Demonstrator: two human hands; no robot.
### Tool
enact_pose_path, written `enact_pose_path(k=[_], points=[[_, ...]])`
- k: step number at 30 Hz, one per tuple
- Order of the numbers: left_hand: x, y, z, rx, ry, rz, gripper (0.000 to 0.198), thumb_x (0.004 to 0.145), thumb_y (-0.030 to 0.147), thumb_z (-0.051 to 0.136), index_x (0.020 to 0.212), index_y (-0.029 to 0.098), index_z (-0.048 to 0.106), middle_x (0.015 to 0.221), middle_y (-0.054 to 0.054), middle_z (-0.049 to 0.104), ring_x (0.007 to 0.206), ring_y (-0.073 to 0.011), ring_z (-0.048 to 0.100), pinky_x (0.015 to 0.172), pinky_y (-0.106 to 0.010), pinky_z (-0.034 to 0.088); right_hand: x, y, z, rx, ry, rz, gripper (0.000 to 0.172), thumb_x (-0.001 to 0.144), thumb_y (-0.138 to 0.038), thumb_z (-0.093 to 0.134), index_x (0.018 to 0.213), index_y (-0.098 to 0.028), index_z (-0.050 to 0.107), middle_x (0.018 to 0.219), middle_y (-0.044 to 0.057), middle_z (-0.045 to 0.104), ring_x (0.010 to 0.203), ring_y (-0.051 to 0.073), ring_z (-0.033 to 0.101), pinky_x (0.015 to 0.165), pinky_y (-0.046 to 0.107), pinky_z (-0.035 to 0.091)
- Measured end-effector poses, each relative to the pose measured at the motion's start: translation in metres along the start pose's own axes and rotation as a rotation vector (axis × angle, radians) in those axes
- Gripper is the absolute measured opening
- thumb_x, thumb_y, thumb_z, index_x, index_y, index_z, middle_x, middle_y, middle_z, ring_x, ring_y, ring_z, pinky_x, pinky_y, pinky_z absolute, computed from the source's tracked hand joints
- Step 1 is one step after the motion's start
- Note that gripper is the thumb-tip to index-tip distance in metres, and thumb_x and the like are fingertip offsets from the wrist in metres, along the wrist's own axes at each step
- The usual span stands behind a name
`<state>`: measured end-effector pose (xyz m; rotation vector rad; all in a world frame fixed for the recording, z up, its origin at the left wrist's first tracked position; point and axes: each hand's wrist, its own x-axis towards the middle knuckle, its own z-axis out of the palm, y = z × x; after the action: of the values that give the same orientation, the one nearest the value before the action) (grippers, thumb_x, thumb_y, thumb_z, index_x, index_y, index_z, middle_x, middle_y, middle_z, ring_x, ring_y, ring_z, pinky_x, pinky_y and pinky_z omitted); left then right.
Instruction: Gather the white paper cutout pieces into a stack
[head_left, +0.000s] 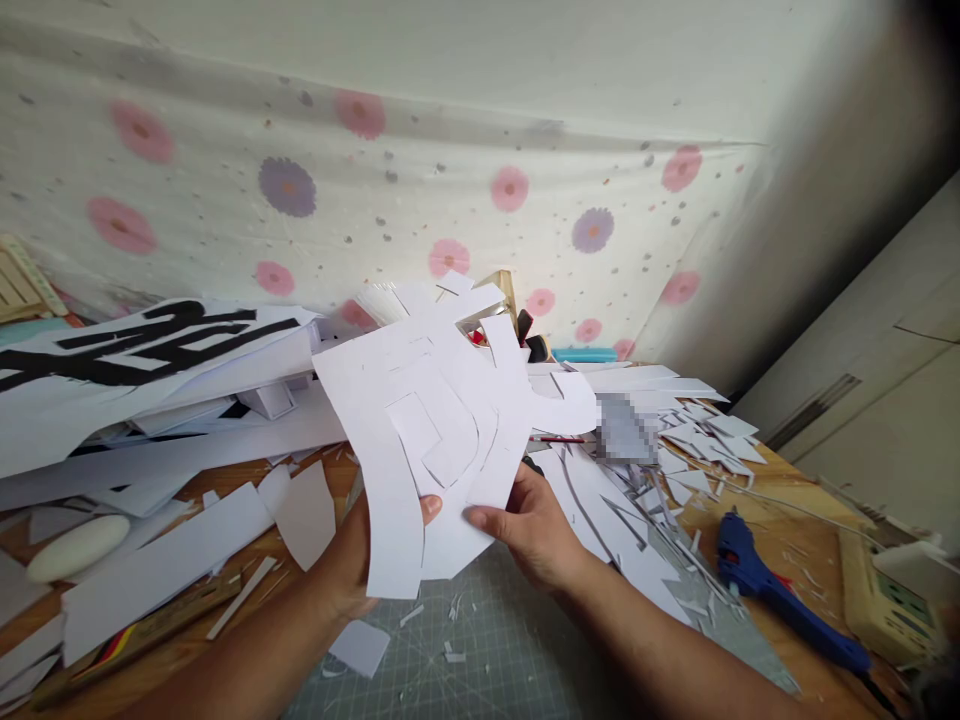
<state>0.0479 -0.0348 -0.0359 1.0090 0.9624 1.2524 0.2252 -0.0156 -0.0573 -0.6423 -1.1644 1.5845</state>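
Observation:
A large white sheet of card or foam board (450, 450) with curved and boxy cut lines in it is held up over the green cutting mat (480, 670). My left hand (367, 545) grips its lower left part, the thumb lying on the front and the other fingers hidden behind. At the lower right edge, my right hand (532, 520) pinches the sheet between thumb and fingers. Part of a dark object shows just behind the right hand; I cannot make out what it is. Small white offcuts (454, 655) lie on the mat below.
A blue glue gun (787, 600) lies at right beside a beige power strip (892, 600). White scraps (697, 450) are heaped at the right back. Black lettering marks a large white sheet (150, 345) at left. A white oval object (79, 548) and a wooden ruler-like strip (142, 640) lie nearer.

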Motion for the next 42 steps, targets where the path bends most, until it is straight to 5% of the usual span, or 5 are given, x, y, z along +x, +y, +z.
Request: enact_pose_path(k=[8, 12, 18, 25, 42], points=[[-0.002, 0.001, 0.002, 0.001, 0.008, -0.001, 0.069, 0.064, 0.029, 0.087, 0.128, 0.027, 0.062, 0.106, -0.009, 0.074, 0.093, -0.0326, 0.068, 0.069, -0.036, 0.057, 0.001, 0.001, -0.007, -0.027, 0.021, -0.023, 0.037, 0.067, -0.035, 0.088, 0.099, -0.023, 0.074, 0.099, 0.004, 0.077, 0.09, 0.023, 0.071, 0.082, 0.038, 0.055], [-0.003, 0.001, 0.006, 0.016, 0.018, 0.049, 0.07, 0.064, 0.029, 0.088, 0.128, 0.03, 0.06, 0.114, -0.006, 0.073, 0.108, -0.0362, 0.065, 0.079, -0.04, 0.058, 0.003, 0.004, -0.012, -0.007, 0.091, -0.031, 0.031, 0.076, -0.039, 0.081, 0.099, -0.019, 0.076, 0.097, 0.007, 0.078, 0.087, 0.023, 0.071, 0.084, 0.038, 0.053], [-0.008, -0.003, 0.01, -0.033, -0.078, -0.095, 0.06, 0.065, 0.031, 0.089, 0.119, 0.023, 0.065, 0.114, -0.01, 0.073, 0.113, -0.0404, 0.063, 0.085, -0.047, 0.057, 0.002, -0.001, -0.006, 0.023, 0.156, 0.067, 0.034, 0.071, -0.044, 0.083, 0.087, -0.015, 0.074, 0.073, 0.004, 0.073, 0.063, 0.017, 0.064, 0.064, 0.031, 0.05], [-0.007, -0.008, 0.006, -0.045, -0.067, -0.212, 0.087, 0.068, 0.027, 0.088, 0.144, 0.024, 0.045, 0.124, -0.011, 0.069, 0.112, -0.0338, 0.065, 0.088, -0.044, 0.058, 0.004, 0.001, -0.001, 0.098, 0.211, 0.109, 0.038, 0.064, -0.044, 0.086, 0.085, -0.014, 0.075, 0.077, 0.005, 0.073, 0.067, 0.018, 0.065, 0.068, 0.032, 0.051], [-0.005, -0.015, 0.003, -0.007, -0.118, -0.115, 0.083, 0.077, 0.04, 0.081, 0.148, 0.029, 0.04, 0.134, -0.006, 0.064, 0.118, -0.0276, 0.061, 0.095, -0.037, 0.056, -0.002, 0.01, 0.008, 0.109, 0.173, -0.02, 0.037, 0.075, -0.048, 0.08, 0.094, -0.018, 0.073, 0.077, 0.003, 0.07, 0.063, 0.015, 0.059, 0.065, 0.029, 0.048]])
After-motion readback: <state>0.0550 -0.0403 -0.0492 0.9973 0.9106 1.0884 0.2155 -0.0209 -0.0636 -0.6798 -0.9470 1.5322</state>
